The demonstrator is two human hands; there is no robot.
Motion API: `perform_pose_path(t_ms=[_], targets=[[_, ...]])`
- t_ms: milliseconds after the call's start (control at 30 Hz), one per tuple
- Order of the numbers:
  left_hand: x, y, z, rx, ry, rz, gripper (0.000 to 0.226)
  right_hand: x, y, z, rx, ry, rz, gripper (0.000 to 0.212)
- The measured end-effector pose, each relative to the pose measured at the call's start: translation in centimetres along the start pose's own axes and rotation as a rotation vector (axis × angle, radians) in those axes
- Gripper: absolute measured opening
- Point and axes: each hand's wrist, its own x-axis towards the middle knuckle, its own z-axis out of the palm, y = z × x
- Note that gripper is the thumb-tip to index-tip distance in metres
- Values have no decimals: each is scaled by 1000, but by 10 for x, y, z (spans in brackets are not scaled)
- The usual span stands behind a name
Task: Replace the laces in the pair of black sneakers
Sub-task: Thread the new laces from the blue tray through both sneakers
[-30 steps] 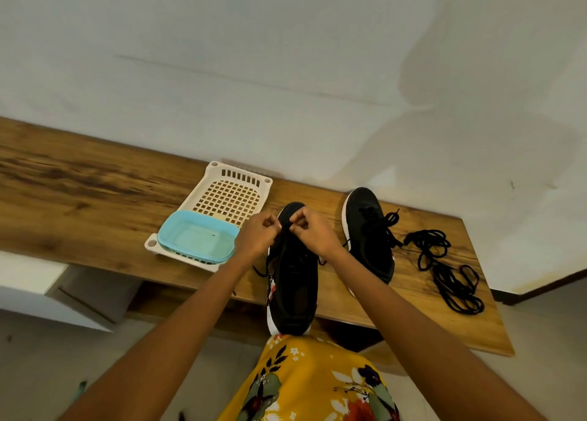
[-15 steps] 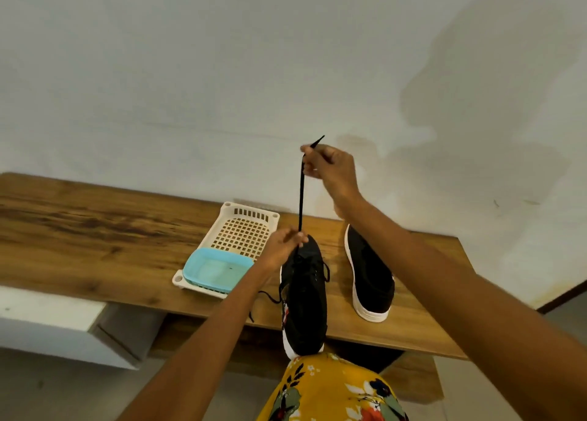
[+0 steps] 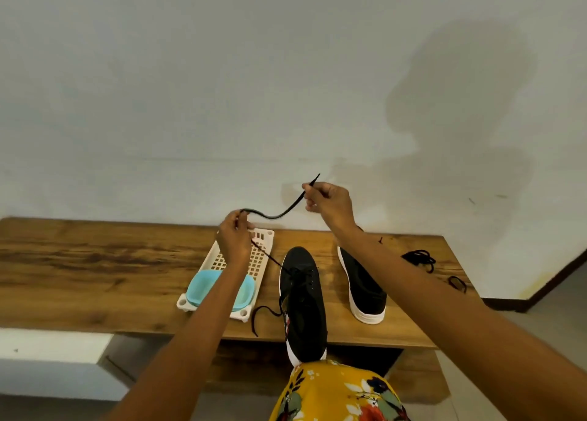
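**Lace Half Out of the Near Sneaker**

Near black canvas sneaker with white sole (image 3: pixel 303 300) standing toe-away on the brown wooden bench (image 3: pixel 79 271), heel overhanging the front edge and touching a yellow floral garment (image 3: pixel 336 392). Thin black lace (image 3: pixel 274 216) running up from the eyelets near the toe, through the left hand (image 3: pixel 233 241), then sagging in a slack curve across to the right hand (image 3: pixel 330 203). Left hand pinching the lace at its fingertips above the basket; right hand pinching it just short of the tip, which pokes up past the fingers. Other lace end (image 3: pixel 259 317) trailing loose off the sneaker's left side over the bench edge.

Second black sneaker (image 3: pixel 362 280) just to the right, apart from the first, partly hidden by the right forearm; whether laced, impossible to tell. Loose black laces (image 3: pixel 419 258) heaped further right, near the bench end.

Judged step: drawing a lace through the eyelets, whether out or in not certain from this view. Next move likely calling for taking up the slack, then a steady pull along the eyelet line, with the sneaker kept from tipping off the edge.

White slotted plastic basket (image 3: pixel 257 255) left of the near sneaker, touching nothing of it. Inside, at the near end, a light blue shallow plastic container (image 3: pixel 198 288), apparently empty; rest of the basket floor bare.
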Motion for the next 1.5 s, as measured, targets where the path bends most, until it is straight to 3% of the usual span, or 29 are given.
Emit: perform_pose_path(t_ms=[67,167,233,400,633,733,833,933,1067,1233,1500], targets=[[-2,-16,-1,138,-134,-78,19,-3,12,6,-74,-44,43,20],[-9,-37,2,382,-285,-112,42,-7,36,17,-206,-87,87,14],[-16,-44,7,350,-293,-97,44,-9,58,22,-316,-149,104,19],[-30,-58,25,178,-421,-44,19,-18,114,24,-565,-319,70,20],[-34,-86,49,285,-418,-12,13,-25,153,2,-769,-288,49,19],[-34,-93,56,331,-380,-12,11,-31,162,-11,-1009,-299,31,45],[-39,-94,59,490,-520,99,17,-31,169,-18,-827,-267,297,50],[-41,-93,63,643,-633,198,14,-32,169,-28,-606,-224,369,22],[-42,-92,70,745,-708,244,12,-41,177,-44,-382,-114,404,44],[-58,-98,66,727,-648,259,11,-42,184,-46,-227,-91,459,27],[-69,-101,72,729,-569,174,13,-45,191,-47,-183,-72,467,33]])
